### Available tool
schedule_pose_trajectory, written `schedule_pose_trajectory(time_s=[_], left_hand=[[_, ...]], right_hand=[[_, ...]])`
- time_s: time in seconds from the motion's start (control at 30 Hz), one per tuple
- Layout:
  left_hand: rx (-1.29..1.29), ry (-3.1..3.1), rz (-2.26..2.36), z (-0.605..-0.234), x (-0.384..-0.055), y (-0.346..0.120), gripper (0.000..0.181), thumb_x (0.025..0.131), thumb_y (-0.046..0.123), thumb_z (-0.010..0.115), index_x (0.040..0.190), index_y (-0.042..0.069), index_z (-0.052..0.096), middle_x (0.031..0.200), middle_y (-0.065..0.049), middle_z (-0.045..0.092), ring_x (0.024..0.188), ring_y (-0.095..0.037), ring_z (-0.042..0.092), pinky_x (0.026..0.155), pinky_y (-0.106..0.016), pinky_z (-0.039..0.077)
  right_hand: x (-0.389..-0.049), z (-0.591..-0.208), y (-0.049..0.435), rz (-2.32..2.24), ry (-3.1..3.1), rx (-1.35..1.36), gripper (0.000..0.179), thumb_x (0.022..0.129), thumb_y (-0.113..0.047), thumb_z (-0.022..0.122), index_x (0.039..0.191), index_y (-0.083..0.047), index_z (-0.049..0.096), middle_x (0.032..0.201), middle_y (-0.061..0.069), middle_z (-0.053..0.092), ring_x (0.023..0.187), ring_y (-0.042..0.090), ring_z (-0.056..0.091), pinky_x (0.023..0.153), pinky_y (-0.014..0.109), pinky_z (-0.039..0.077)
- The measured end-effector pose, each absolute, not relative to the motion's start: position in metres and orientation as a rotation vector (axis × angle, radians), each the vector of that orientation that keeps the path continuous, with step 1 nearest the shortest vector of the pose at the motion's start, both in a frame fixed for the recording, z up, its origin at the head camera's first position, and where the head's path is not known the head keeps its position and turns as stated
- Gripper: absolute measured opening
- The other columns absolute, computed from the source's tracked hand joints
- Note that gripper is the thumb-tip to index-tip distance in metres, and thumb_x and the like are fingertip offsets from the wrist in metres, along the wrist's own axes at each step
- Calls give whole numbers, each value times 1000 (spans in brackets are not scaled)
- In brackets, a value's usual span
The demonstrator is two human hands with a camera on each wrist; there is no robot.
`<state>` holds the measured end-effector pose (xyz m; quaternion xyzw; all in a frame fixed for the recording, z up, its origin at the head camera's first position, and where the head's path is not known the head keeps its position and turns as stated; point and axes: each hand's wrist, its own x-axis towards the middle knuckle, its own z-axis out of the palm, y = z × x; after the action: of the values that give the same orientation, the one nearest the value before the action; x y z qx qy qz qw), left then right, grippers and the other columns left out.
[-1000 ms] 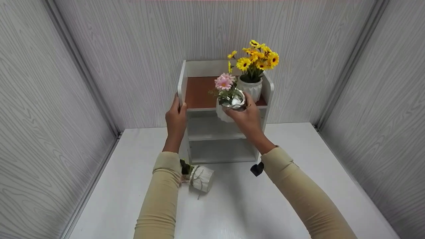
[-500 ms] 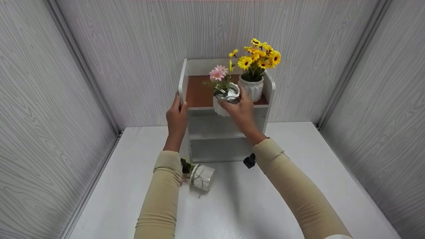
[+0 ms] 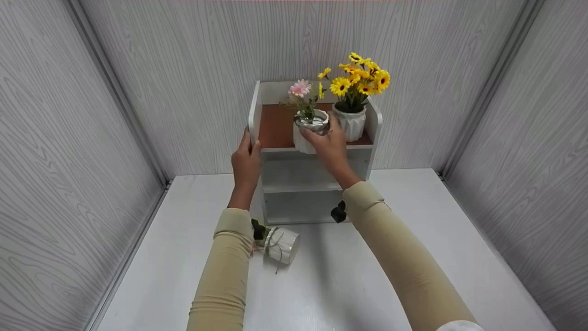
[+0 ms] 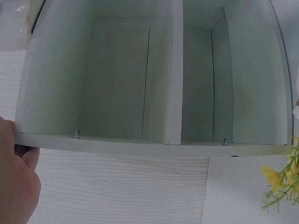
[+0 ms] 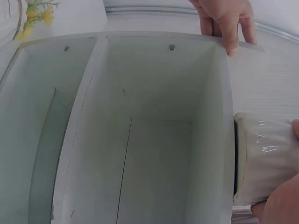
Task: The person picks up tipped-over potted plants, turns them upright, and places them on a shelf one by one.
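My left hand point(image 3: 246, 165) grips the left side panel of a small white shelf unit point(image 3: 317, 187). My right hand point(image 3: 331, 146) holds a white flowerpot point(image 3: 304, 139) with pink flowers, fingers round its right side, at the front edge of the brown top shelf point(image 3: 275, 128). In the right wrist view the pot point(image 5: 268, 156) is close against the unit's top board; whether they touch I cannot tell. Just right of it, a white pot point(image 3: 351, 125) of yellow flowers point(image 3: 358, 82) stands upright on the top shelf.
Another white pot point(image 3: 281, 246), tied with twine, lies on its side on the white table point(image 3: 298, 299), its plant partly behind the left sleeve point(image 3: 225, 271). Grey wood-grain walls point(image 3: 193, 92) enclose the table. A small dark object point(image 3: 339, 212) shows at the right cuff.
My right hand has moved the pink-flowered pot away from me and slightly left, toward the top shelf, and the pot has become more upright. The left hand keeps its grip on the side panel.
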<state>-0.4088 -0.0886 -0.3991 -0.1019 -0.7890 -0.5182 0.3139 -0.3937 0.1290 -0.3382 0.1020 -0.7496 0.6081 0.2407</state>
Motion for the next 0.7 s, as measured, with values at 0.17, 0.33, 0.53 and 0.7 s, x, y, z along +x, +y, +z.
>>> schedule_pose_trajectory(time_s=[0.17, 0.33, 0.53, 0.7], left_hand=[[-281, -2073, -1365, -399, -408, -88, 56, 107, 21, 52, 159, 15, 33, 154, -7, 48, 139, -19, 49, 109, -38, 46], [-275, -2085, -1360, -400, -408, -88, 56, 107, 23, 51, 159, 15, 32, 155, -8, 47, 140, -19, 48, 109, -38, 45], [-263, -2093, -1378, -401, -409, -89, 56, 107, 24, 51, 159, 15, 31, 157, -7, 45, 141, -18, 46, 111, -38, 44], [-259, -2089, -1380, -401, -410, -89, 56, 108, 23, 50, 159, 13, 31, 157, -7, 44, 140, -18, 48, 109, -39, 46]], right_hand=[[-401, -338, 128, 1652, -2084, 274, 74, 85, -35, 83, 145, -13, 48, 134, 8, 56, 118, 18, 58, 97, 36, 51], [-409, -338, 127, 1639, -2103, 284, 79, 86, -38, 81, 150, -11, 42, 135, 10, 57, 119, 19, 58, 99, 36, 50], [-419, -339, 124, 1667, -2110, 275, 85, 88, -39, 79, 155, -10, 35, 141, 9, 54, 124, 17, 56, 103, 32, 48], [-425, -339, 120, 1669, -2099, 301, 76, 90, -37, 78, 150, -11, 40, 138, 8, 55, 122, 15, 57, 101, 32, 49]])
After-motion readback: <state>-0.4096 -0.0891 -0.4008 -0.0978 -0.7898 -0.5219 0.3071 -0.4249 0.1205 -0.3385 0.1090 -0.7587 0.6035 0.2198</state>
